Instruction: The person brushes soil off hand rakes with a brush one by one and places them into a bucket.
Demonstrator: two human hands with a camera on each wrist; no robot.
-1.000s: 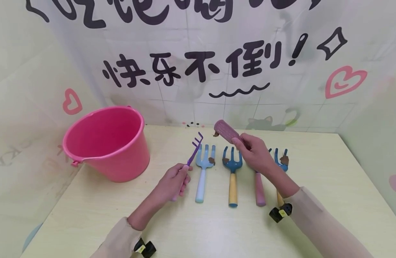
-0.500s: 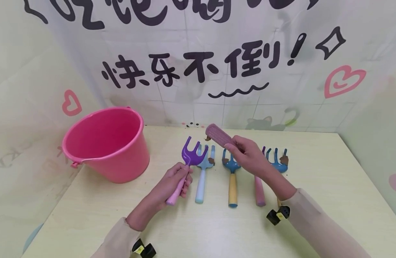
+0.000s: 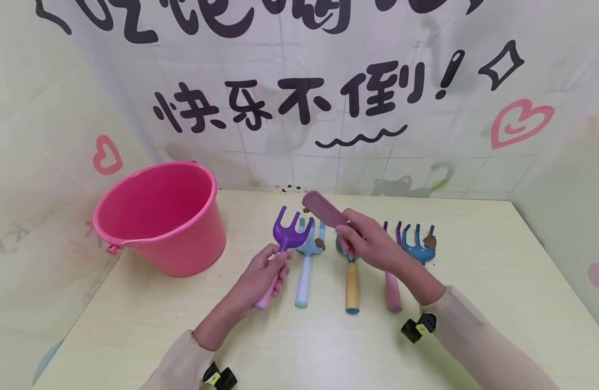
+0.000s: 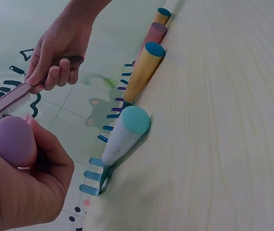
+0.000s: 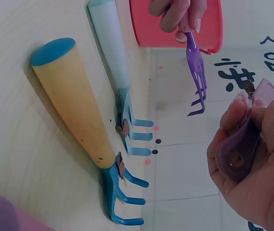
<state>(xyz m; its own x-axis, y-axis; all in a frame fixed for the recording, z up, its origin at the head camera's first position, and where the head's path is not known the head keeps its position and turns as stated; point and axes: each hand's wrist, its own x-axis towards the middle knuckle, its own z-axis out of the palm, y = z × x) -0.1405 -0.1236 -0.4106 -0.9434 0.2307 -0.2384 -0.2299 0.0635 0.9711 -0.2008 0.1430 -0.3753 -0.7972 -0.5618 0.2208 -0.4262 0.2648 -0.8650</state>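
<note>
My left hand (image 3: 262, 273) grips the pink handle of a small purple garden hand fork (image 3: 287, 236), its tines pointing up and away, overlapping a light blue fork in the head view. In my right hand (image 3: 370, 241) is a mauve-backed brush (image 3: 324, 208), held by its handle. Pale bristles show under the brush in the left wrist view. The brush head hovers just beyond the purple fork's tines. A brown bit (image 5: 249, 86) shows near the brush in the right wrist view. My left fingers (image 5: 175, 14) wrap round the fork's handle there.
Several more forks lie in a row: a light blue one (image 3: 303, 281), a yellow-handled blue one (image 3: 352, 287), a pink-handled one (image 3: 392, 292) and another blue one (image 3: 418, 252). Brown clumps (image 3: 429, 242) cling to some. A pink bucket (image 3: 197, 249) stands at the left.
The purple fork has turned from edge-on to broadside, tines spread toward the head camera. My right hand has brought the brush left and slightly down, closer to the fork.
</note>
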